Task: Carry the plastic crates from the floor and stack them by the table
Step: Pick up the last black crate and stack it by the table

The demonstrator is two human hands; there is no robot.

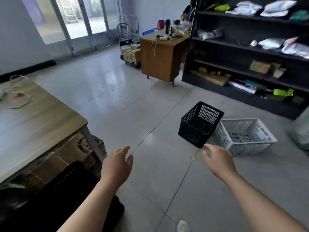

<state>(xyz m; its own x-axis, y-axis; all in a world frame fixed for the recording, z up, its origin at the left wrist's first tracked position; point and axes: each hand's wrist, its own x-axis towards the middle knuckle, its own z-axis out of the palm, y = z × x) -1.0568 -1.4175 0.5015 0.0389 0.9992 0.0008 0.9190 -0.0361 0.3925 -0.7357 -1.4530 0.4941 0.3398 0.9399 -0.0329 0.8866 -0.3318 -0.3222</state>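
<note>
Perforated black plastic crate (199, 123), pale grey lattice plastic crate (244, 136), glossy grey tiled floor (117, 91), matt wood-grain tabletop (38, 114).

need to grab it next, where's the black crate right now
In the head view the black crate sits tilted on the floor at right of centre, leaning on the white crate, just beyond the right hand and before the dark shelves.

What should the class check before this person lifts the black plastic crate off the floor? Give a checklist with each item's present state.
1. Both hands free: ok; left hand and right hand are open and empty.
2. Black perforated plastic crate within reach: ok, just beyond the right hand.
3. Crate sitting flat: not ok; it tilts against the white perforated plastic crate.
4. Crate empty: ok, nothing visible inside.
5. Grey tiled floor clear towards the wooden table: ok.
</note>
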